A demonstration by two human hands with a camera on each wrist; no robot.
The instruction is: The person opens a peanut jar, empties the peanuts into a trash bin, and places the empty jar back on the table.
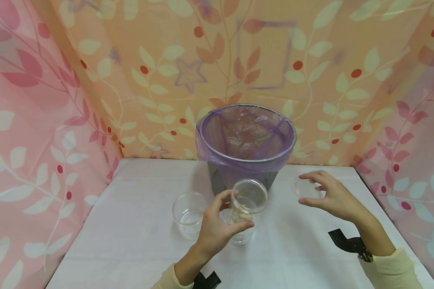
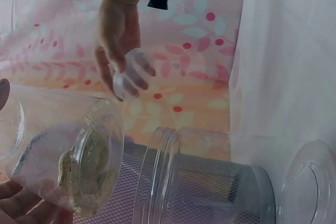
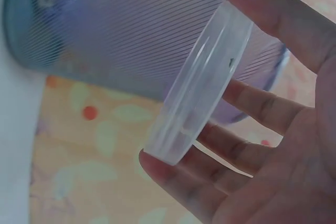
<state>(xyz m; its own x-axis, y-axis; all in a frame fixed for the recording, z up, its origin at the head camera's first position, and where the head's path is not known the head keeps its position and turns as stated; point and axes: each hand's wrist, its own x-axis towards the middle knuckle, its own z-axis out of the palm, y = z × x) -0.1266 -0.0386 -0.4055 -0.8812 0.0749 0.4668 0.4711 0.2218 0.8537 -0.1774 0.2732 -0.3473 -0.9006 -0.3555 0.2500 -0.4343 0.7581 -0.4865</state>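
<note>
My left hand [image 1: 218, 226] grips a clear plastic jar [image 1: 251, 194] with its lid off and its mouth tipped towards me. Pale, nut-like pieces [image 2: 86, 169] lie at its bottom; their exact kind cannot be told. Below it, a second clear jar [image 2: 210, 179] with a threaded rim stands upright on the table. To the left of that hand sits another clear container [image 1: 189, 216]. Off to the right, my right hand [image 1: 329, 194] pinches a round translucent lid [image 3: 202, 85] edgewise between thumb and fingers, apart from the jars.
A mesh waste bin [image 1: 217, 176] lined with a purple plastic bag [image 1: 246, 160] stands just behind the jars. White cloth covers the table [image 1: 130, 237]. Patterned curtains [image 1: 159, 80] close off the back and both sides.
</note>
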